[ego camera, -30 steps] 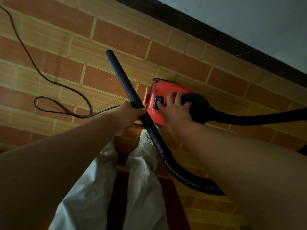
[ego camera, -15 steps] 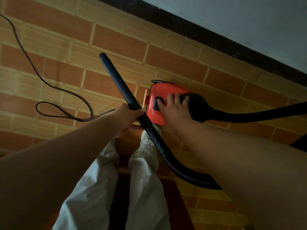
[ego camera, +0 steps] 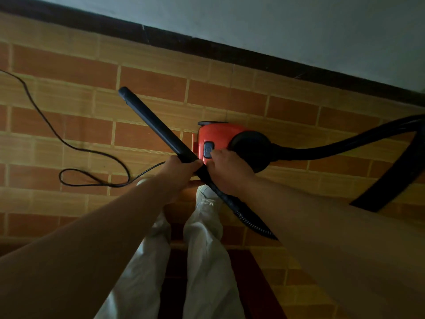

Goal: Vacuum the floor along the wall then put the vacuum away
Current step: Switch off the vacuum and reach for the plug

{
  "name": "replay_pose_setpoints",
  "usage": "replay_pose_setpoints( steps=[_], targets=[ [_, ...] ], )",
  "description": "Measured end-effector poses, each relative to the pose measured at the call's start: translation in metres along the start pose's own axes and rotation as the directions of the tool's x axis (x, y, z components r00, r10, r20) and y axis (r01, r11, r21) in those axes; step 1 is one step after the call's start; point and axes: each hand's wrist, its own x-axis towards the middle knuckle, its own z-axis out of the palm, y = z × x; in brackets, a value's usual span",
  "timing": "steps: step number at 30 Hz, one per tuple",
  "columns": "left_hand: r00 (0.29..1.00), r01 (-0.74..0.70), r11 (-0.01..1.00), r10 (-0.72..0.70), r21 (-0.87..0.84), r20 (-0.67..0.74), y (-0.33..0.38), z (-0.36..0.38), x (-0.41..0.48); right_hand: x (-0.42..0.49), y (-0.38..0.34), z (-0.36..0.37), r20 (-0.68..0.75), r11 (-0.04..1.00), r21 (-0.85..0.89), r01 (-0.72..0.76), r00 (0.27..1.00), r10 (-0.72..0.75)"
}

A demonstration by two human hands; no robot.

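A small red vacuum (ego camera: 217, 132) sits on the brick-pattern floor (ego camera: 69, 116) just ahead of my feet, with a black power button (ego camera: 208, 149) on top. My left hand (ego camera: 179, 171) grips the black wand (ego camera: 149, 116), whose open tip points up and left above the floor. My right hand (ego camera: 230, 173) rests at the vacuum's near edge with its fingers bent and a fingertip at the button. The ribbed hose (ego camera: 253, 224) runs from the wand under my right forearm. A thick black hose (ego camera: 333, 143) leaves the vacuum's round black end towards the right.
The black power cord (ego camera: 69, 143) loops across the floor on the left. A dark baseboard (ego camera: 207, 47) and pale wall (ego camera: 299, 24) run along the top. My legs in light trousers (ego camera: 202, 249) stand over a dark red mat (ego camera: 248, 272).
My right hand has pulled back from lying flat on the vacuum's top to its near edge by the button. My view has lifted, showing more wall. The left hand keeps its grip on the wand.
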Motion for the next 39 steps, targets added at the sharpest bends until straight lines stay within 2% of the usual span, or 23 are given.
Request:
replay_pose_setpoints(
  steps=[2,5,9,14,18,22,25,30,33,34,36,37,38,39],
  targets=[
    [1.000,-0.010,1.000,0.010,0.011,0.004,0.001,0.004,-0.003,-0.015,0.001,0.001,0.010,0.976,0.216,-0.020,1.000,0.018],
    [0.999,-0.039,0.998,0.038,0.048,0.019,0.000,0.011,-0.004,-0.035,0.004,0.011,0.036,0.919,0.393,-0.044,0.999,0.032],
    [0.998,-0.055,0.991,0.053,0.122,0.022,-0.006,0.019,0.001,-0.051,0.017,0.037,0.058,0.875,0.467,-0.128,0.992,0.114],
    [0.994,-0.107,0.975,0.097,0.196,0.059,-0.013,0.034,0.004,-0.064,0.030,0.060,-0.047,0.831,0.535,-0.149,0.978,0.206],
    [0.975,-0.207,0.937,0.173,0.280,0.141,-0.014,0.049,0.002,-0.070,0.047,0.056,-0.189,0.886,0.435,-0.161,0.946,0.265],
    [0.974,-0.210,0.936,0.176,0.281,0.142,-0.010,0.069,-0.004,-0.077,0.073,0.032,-0.262,0.971,0.175,-0.165,0.942,0.208],
    [0.985,-0.157,0.975,0.143,0.155,0.094,-0.004,0.073,-0.002,-0.077,0.091,0.002,-0.232,0.993,0.021,-0.113,0.966,0.115],
    [0.994,-0.087,0.971,0.099,-0.222,0.045,0.015,0.064,0.009,-0.056,0.104,-0.047,-0.199,0.994,-0.112,0.012,0.979,-0.034],
    [0.993,-0.108,0.957,0.118,-0.269,0.022,0.026,0.057,0.011,-0.038,0.101,-0.064,-0.179,0.989,-0.128,0.078,0.979,-0.100],
    [0.990,-0.142,0.971,0.139,-0.191,-0.028,0.028,0.056,0.011,-0.032,0.099,-0.069,-0.167,0.986,-0.142,0.087,0.980,-0.111],
    [0.933,-0.257,0.948,0.294,0.189,-0.209,0.028,0.054,0.012,-0.020,0.094,-0.077,-0.139,0.975,-0.196,0.104,0.981,-0.133],
    [0.857,-0.310,0.854,0.441,0.417,-0.267,0.027,0.051,0.013,-0.013,0.092,-0.079,-0.110,0.970,-0.214,0.118,0.984,-0.144],
    [0.760,-0.355,0.706,0.599,0.612,-0.250,0.027,0.047,0.014,-0.007,0.089,-0.080,-0.071,0.964,-0.228,0.134,0.986,-0.154],
    [0.662,-0.388,0.528,0.730,0.755,-0.170,0.028,0.043,0.014,-0.001,0.087,-0.081,-0.034,0.957,-0.247,0.153,0.985,-0.167]
  ],
)
